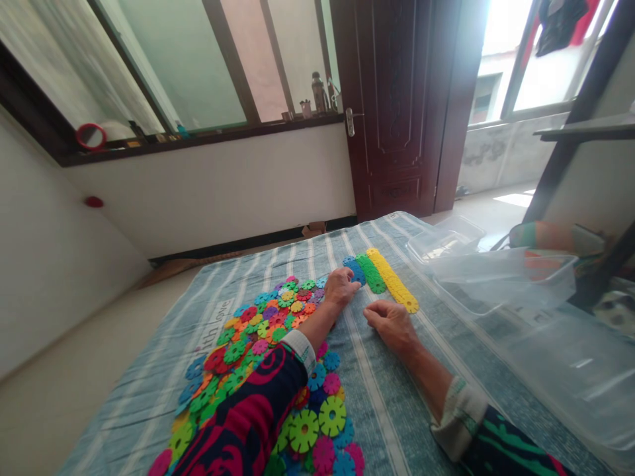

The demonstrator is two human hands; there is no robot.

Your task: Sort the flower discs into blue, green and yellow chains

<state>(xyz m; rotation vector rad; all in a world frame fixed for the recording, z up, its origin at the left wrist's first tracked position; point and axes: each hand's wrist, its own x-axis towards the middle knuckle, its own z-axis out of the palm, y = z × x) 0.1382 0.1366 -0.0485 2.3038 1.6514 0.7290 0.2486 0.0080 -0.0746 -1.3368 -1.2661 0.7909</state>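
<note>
My left hand (341, 288) reaches over the striped bed cover, its fingers pinched at the near side of a row of blue flower-shaped plastic discs (354, 266). Beside that row lie a green row (371, 274) and a longer yellow row (393, 280), their discs overlapping. To the right, my right hand (394, 325) is closed with thumb and fingertips together, close to the near end of the yellow row; anything between its fingertips is too small to see. Under and around my left forearm spreads a heap of mixed-colour flower discs (258, 328), partly hidden by the sleeve.
Clear plastic boxes (506, 281) stand on the right of the bed, with a large clear plastic container or lid (570, 377) nearer me. The striped cover (362, 396) runs to the bed's far edge. Beyond are a dark red door (397, 132) and a window sill (213, 137) with small items.
</note>
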